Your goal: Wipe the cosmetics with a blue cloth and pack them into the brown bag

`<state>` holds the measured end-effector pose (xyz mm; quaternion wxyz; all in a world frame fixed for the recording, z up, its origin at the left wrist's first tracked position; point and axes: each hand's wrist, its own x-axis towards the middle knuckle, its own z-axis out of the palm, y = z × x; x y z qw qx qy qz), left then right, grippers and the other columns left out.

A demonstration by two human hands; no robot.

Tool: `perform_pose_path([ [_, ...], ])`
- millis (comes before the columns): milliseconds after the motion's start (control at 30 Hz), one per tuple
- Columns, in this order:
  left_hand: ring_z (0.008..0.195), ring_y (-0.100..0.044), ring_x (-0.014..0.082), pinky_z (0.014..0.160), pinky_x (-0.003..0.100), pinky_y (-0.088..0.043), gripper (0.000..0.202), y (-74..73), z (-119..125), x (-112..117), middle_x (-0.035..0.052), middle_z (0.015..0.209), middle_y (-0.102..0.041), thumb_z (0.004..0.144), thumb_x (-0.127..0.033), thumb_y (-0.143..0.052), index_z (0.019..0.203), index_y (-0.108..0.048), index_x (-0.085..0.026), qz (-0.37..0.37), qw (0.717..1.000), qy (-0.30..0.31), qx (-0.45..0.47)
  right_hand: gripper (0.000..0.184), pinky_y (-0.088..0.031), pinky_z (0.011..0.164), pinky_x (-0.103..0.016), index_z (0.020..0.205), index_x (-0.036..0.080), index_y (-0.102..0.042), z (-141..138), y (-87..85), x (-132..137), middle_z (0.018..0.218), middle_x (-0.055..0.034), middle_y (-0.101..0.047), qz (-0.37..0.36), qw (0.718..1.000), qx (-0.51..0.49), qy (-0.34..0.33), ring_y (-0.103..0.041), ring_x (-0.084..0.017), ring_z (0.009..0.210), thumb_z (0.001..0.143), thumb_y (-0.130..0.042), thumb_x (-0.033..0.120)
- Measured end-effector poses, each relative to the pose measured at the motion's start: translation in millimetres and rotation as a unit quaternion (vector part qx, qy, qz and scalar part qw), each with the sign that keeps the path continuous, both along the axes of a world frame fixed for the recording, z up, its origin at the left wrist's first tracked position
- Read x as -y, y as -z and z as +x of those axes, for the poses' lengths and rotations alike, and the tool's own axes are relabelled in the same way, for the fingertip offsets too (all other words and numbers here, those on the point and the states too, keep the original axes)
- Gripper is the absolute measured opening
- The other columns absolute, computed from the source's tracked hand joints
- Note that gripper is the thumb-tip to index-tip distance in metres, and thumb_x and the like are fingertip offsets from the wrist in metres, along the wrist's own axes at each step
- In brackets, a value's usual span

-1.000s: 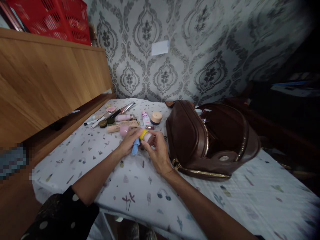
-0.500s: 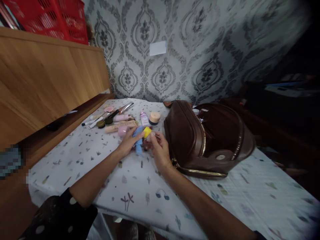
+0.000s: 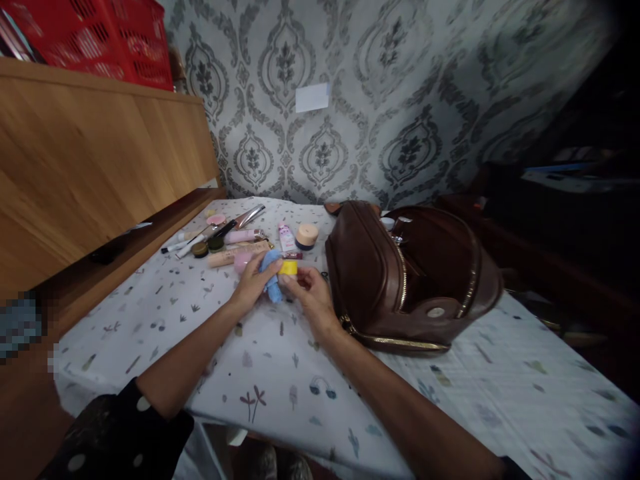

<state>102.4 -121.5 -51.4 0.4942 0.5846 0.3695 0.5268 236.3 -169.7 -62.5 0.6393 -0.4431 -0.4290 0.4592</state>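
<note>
Both my hands meet over the patterned tablecloth (image 3: 280, 373), just left of an open brown leather bag (image 3: 400, 280). My left hand (image 3: 253, 285) pinches a small blue cloth (image 3: 271, 275) and presses it against a little bottle with a yellow cap (image 3: 289, 268). My right hand (image 3: 313, 301) has its fingers curled round that bottle from the right. The bottle's body is mostly hidden by my fingers.
Several cosmetics lie behind my hands: a beige tube (image 3: 239, 253), a pink tube (image 3: 244, 235), a round peach-lidded jar (image 3: 307, 235), small compacts and pens. A wooden cabinet (image 3: 90, 167) with a red crate (image 3: 95, 37) on top stands at the left. Patterned wallpaper is behind.
The blue cloth has gone from hanging below the bottle to lying up against the yellow cap. Both hands shifted slightly, still holding cloth and bottle.
</note>
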Motion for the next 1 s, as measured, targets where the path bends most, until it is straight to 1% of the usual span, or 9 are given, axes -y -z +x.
perform_pose_path([
  [100, 0.076, -0.056, 0.0134, 0.069, 0.022, -0.047, 0.044, 3.5, -1, -3, 0.0003, 0.084, -0.062, 0.075, -0.057, -0.072, 0.093, -0.067, -0.018, 0.003, 1.0, 0.006, 0.007, 0.066, -0.048, 0.07, -0.028, 0.112, 0.019, -0.059, 0, -3.1, 1, 0.087, -0.0011, -0.065, -0.015, 0.999, -0.019, -0.047, -0.06, -0.017, 0.08, 0.056, -0.083, 0.044],
  [200, 0.082, -0.058, 0.0147, 0.077, 0.025, -0.049, 0.047, 3.4, 0, -4, 0.002, 0.089, -0.063, 0.08, -0.063, -0.063, 0.093, -0.067, -0.018, 0.014, 1.0, -0.01, 0.011, 0.063, -0.048, 0.07, -0.028, 0.11, 0.021, -0.059, -1, -6.8, 4, 0.092, -0.0014, -0.066, -0.015, 0.996, -0.048, -0.07, -0.061, -0.017, 0.08, 0.056, -0.083, 0.041],
  [300, 0.087, -0.058, 0.0169, 0.083, 0.028, -0.048, 0.053, -1.1, 0, 0, 0.0035, 0.089, -0.064, 0.084, -0.069, -0.052, 0.089, -0.067, -0.018, 0.041, 0.998, -0.024, -0.035, 0.061, -0.05, 0.073, -0.028, 0.108, 0.022, -0.055, -2, -8.4, 5, 0.094, -0.0012, -0.066, -0.007, 0.997, -0.071, -0.034, -0.061, -0.016, 0.081, 0.057, -0.083, 0.038],
  [400, 0.076, -0.057, 0.0167, 0.071, 0.027, -0.049, 0.057, -5.4, 0, 6, 0.0019, 0.079, -0.062, 0.086, -0.071, -0.047, 0.098, -0.067, -0.019, 0.03, 0.993, 0.018, -0.113, 0.061, -0.051, 0.078, -0.03, 0.108, 0.022, -0.051, 0, -7.5, 3, 0.097, -0.0024, -0.067, 0.0, 0.997, -0.077, -0.005, -0.063, -0.016, 0.083, 0.059, -0.082, 0.04],
  [500, 0.064, -0.054, 0.0147, 0.058, 0.025, -0.045, 0.059, -5.3, 0, 9, 0.0, 0.071, -0.059, 0.085, -0.072, -0.047, 0.107, -0.065, -0.019, 0.001, 0.988, 0.058, -0.144, 0.058, -0.052, 0.078, -0.032, 0.105, 0.021, -0.05, 1, -5.2, 1, 0.095, -0.003, -0.067, 0.017, 0.999, -0.032, 0.0, -0.063, -0.018, 0.083, 0.06, -0.081, 0.041],
  [633, 0.074, -0.056, 0.0162, 0.067, 0.027, -0.048, 0.056, -2.2, 1, 7, 0.0014, 0.077, -0.06, 0.084, -0.071, -0.05, 0.088, -0.065, -0.017, 0.02, 0.992, 0.045, -0.117, 0.049, -0.049, 0.073, -0.031, 0.099, 0.022, -0.05, 1, -4.4, 4, 0.088, -0.0004, -0.062, 0.058, 0.993, 0.099, 0.025, -0.059, -0.018, 0.08, 0.062, -0.077, 0.038],
  [767, 0.078, -0.057, 0.0183, 0.071, 0.03, -0.048, 0.059, -3.3, 2, 6, 0.0023, 0.079, -0.062, 0.083, -0.074, -0.049, 0.082, -0.064, -0.016, -0.002, 0.993, 0.024, -0.112, 0.038, -0.045, 0.071, -0.028, 0.096, 0.021, -0.053, 0, -7.9, 10, 0.088, 0.0005, -0.059, 0.072, 0.977, 0.199, 0.027, -0.054, -0.016, 0.08, 0.066, -0.073, 0.034],
  [900, 0.082, -0.057, 0.0194, 0.076, 0.031, -0.048, 0.061, -4.0, 1, 7, 0.004, 0.083, -0.065, 0.079, -0.076, -0.052, 0.081, -0.065, -0.016, -0.011, 0.994, -0.004, -0.111, 0.035, -0.044, 0.074, -0.028, 0.098, 0.02, -0.055, -1, -11.5, 16, 0.092, -0.0013, -0.059, 0.079, 0.972, 0.22, 0.025, -0.053, -0.017, 0.083, 0.071, -0.07, 0.035],
  [1000, 0.081, -0.058, 0.0193, 0.075, 0.03, -0.048, 0.061, -2.0, -1, 6, 0.0046, 0.083, -0.066, 0.078, -0.074, -0.054, 0.084, -0.066, -0.015, -0.027, 0.996, -0.002, -0.088, 0.032, -0.045, 0.072, -0.027, 0.096, 0.02, -0.057, -3, -12.4, 18, 0.087, -0.0004, -0.058, 0.075, 0.978, 0.196, 0.011, -0.053, -0.016, 0.081, 0.075, -0.068, 0.041],
])
